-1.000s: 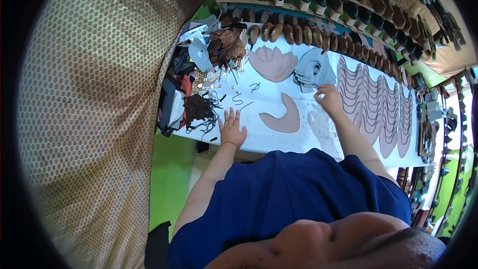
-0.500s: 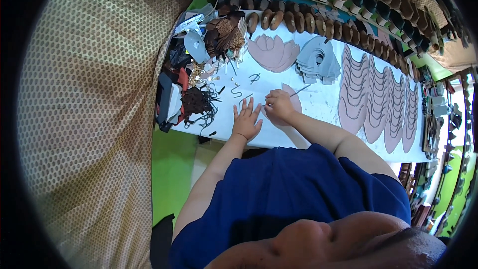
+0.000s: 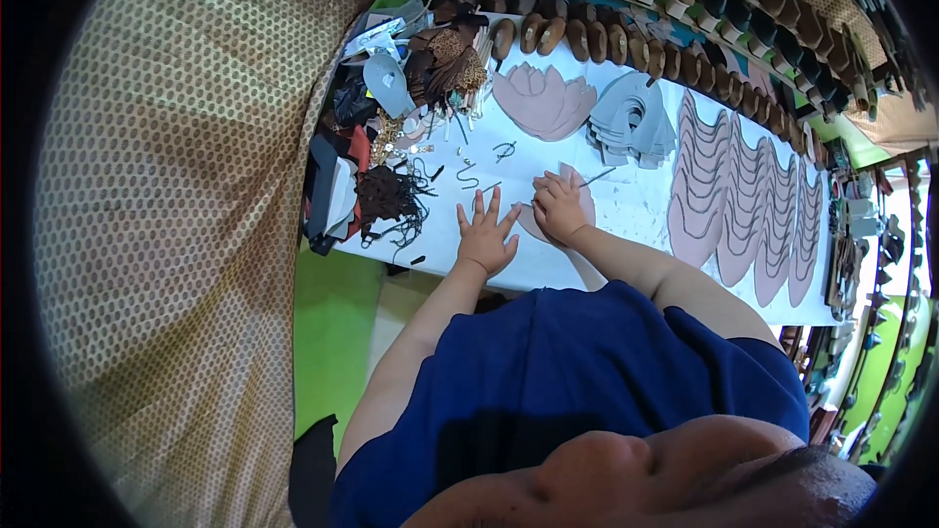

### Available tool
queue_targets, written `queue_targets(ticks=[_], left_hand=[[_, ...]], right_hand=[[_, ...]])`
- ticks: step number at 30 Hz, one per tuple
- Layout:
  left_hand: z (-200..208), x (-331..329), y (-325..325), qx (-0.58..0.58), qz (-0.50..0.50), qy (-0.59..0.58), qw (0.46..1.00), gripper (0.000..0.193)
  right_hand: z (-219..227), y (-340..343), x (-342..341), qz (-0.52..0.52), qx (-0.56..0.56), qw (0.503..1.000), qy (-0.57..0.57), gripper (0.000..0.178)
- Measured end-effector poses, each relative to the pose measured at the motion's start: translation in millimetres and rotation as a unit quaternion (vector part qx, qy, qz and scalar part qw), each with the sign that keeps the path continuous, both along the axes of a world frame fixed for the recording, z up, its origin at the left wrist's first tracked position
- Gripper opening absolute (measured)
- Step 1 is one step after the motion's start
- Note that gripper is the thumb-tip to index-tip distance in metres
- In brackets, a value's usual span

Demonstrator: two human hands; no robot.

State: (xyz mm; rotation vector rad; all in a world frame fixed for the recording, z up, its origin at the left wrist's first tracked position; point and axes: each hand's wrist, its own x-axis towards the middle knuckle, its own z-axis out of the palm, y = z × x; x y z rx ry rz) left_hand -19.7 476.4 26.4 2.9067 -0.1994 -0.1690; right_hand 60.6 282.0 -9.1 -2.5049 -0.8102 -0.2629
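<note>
My left hand (image 3: 486, 240) lies palm down on the white table with its fingers spread and nothing in it. To its right, my right hand (image 3: 559, 212) rests over a pinkish, sole-shaped piece (image 3: 587, 203), its fingers extended and close together across it. The hand covers the middle of that piece. A thin dark strip (image 3: 597, 176) sticks out to the right beyond its upper end. Just above my left fingertips lie a short dark cord (image 3: 469, 179) and a small looped strip (image 3: 505, 151).
Dark cords (image 3: 386, 198) heap at the table's left, below brown and patterned scraps (image 3: 450, 64). Behind my hands lie fanned pinkish pieces (image 3: 546, 103) and grey cut-outs (image 3: 634, 122). Overlapping pinkish rows (image 3: 696, 186) fill the right. Shoe lasts (image 3: 616, 42) line the back.
My right hand has shifted slightly right, from a bent-finger pinch to lying flatter over the pinkish piece. My left hand stays spread in place. The view has tilted slightly.
</note>
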Motion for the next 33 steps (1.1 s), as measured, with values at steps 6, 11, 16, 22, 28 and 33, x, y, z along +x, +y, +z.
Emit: queue_targets(ticks=[6, 11, 16, 22, 28, 33], left_hand=[[-2.2, 1.7, -4.4, 0.016, 0.079, 0.017, 0.997, 0.070], [2.4, 1.4, -2.5, -0.025, 0.018, -0.006, 1.000, 0.069], [2.9, 0.0, -4.2, -0.017, 0.090, -0.018, 0.996, 0.064], [-13.3, -3.4, 4.2, -0.059, 0.047, -0.090, 0.993, 0.045], [-10.4, -2.2, 3.2, -0.074, 0.038, -0.061, 0.995, 0.024], [-17.4, -2.1, 4.2, -0.076, 0.042, -0.076, 0.993, 0.046]], right_hand=[[0.7, -1.9, -2.4, 0.001, 0.000, 1.000, 0.008, 0.017], [-0.7, -2.2, -0.8, 0.000, 0.009, 1.000, 0.007, 0.015], [0.7, -2.0, -0.4, -0.003, 0.021, 1.000, 0.016, 0.011], [0.8, -2.8, 3.7, -0.016, 0.061, 0.996, 0.061, 0.010], [17.9, 18.7, 4.6, 0.027, 0.027, 0.995, 0.092, 0.009], [12.3, 27.6, 5.4, 0.015, 0.013, 0.992, 0.124, 0.012]])
